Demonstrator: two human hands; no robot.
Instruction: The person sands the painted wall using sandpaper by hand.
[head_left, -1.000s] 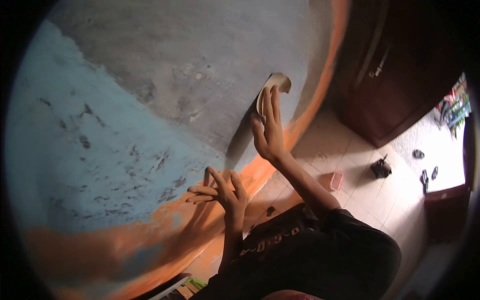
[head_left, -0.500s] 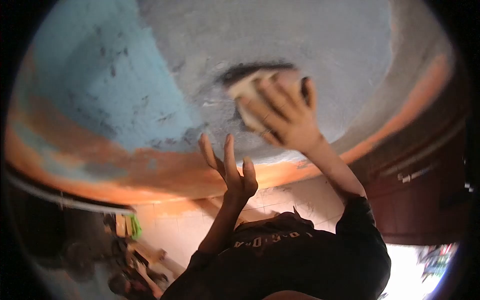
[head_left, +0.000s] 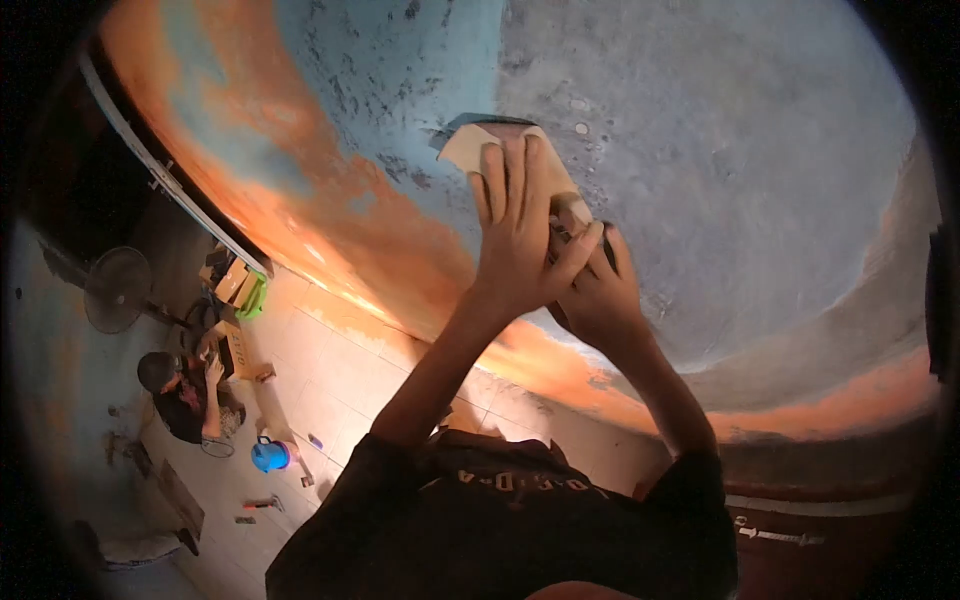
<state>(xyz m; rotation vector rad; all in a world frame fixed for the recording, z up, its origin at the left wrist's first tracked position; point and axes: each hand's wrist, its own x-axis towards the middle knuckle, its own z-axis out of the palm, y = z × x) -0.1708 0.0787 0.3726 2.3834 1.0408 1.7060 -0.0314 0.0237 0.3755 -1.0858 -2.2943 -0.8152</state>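
A cream-backed sheet that looks like sandpaper (head_left: 468,147) lies against the painted wall (head_left: 690,180), across the edge between its blue and grey areas. My left hand (head_left: 515,240) presses it with fingers stretched along the sheet and the thumb pointing right. Just below and to the right, my right hand (head_left: 605,300) is at the sheet's lower end, its fingers bent and partly hidden behind my left hand. Dark scuffs mark the blue paint, and small pale spots show on the grey beside the sheet.
Lower left, a person (head_left: 190,395) sits on the tiled floor by a cardboard box (head_left: 236,350). A standing fan (head_left: 118,290), a blue jug (head_left: 268,455) and a hammer (head_left: 264,503) are nearby. Orange paint (head_left: 350,230) borders the wall's lower edge.
My left hand has risen from below the sheet onto it. My right hand has moved down to its lower end. The view has turned, showing more floor at left.
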